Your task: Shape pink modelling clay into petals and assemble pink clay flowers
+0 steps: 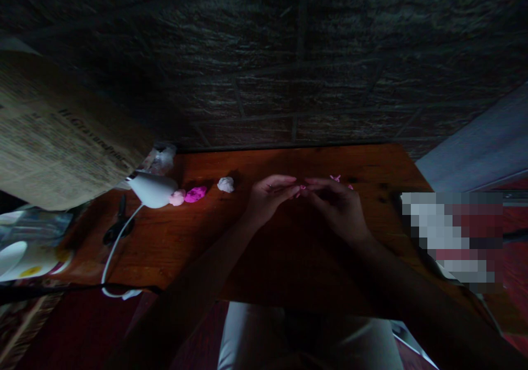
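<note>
Above the middle of the wooden table, my left hand (267, 195) and my right hand (341, 208) meet at their fingertips. Between them they pinch a small pink piece of modelling clay (302, 187), its shape mostly hidden by the fingers. Small pink clay bits (335, 178) lie just beyond my right hand. To the left of my left hand sits a white clay lump (226, 184). Farther left, a bright magenta lump (195, 194) touches a pale pink lump (177, 197).
A lamp with a newsprint-patterned shade (66, 133) and white base (154, 189) stands at the left, its white cord (113, 249) crossing the table (165, 249). Dark-handled scissors (117, 230) and a white cup (28, 260) are there too. A dark brick-patterned wall (264, 84) rises behind.
</note>
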The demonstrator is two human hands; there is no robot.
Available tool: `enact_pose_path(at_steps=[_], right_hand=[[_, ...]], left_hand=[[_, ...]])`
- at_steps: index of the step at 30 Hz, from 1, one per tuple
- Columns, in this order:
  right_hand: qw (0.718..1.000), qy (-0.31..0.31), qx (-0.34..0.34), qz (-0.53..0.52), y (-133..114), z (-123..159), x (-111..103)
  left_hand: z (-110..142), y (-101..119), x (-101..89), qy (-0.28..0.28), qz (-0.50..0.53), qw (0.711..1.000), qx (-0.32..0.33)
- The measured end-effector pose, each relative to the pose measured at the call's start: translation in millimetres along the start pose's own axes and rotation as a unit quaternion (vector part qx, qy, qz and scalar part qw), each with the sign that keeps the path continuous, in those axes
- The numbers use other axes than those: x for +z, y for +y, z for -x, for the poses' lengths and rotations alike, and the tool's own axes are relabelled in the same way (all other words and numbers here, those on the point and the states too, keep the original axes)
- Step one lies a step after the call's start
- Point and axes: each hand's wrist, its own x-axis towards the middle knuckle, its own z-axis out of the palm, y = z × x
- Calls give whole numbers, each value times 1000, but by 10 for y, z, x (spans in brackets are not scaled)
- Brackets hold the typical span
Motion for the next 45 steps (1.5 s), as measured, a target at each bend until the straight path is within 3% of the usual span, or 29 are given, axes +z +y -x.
enact_pose_path(at_steps=[15, 22, 31, 45], right_hand=[[999, -6, -14, 51, -2, 4, -22], [999, -8, 36, 7, 3, -4, 4], [999, -18, 14, 23, -13, 6, 2], [998, -10, 14, 53, -33, -14, -4]], left_hand=[[21, -14, 14, 11, -7, 1000, -22], [11, -12, -4, 14, -3, 1000, 10], [20, -7, -9, 18, -42, 998, 33], [8, -52, 14, 9, 31, 998, -58]])
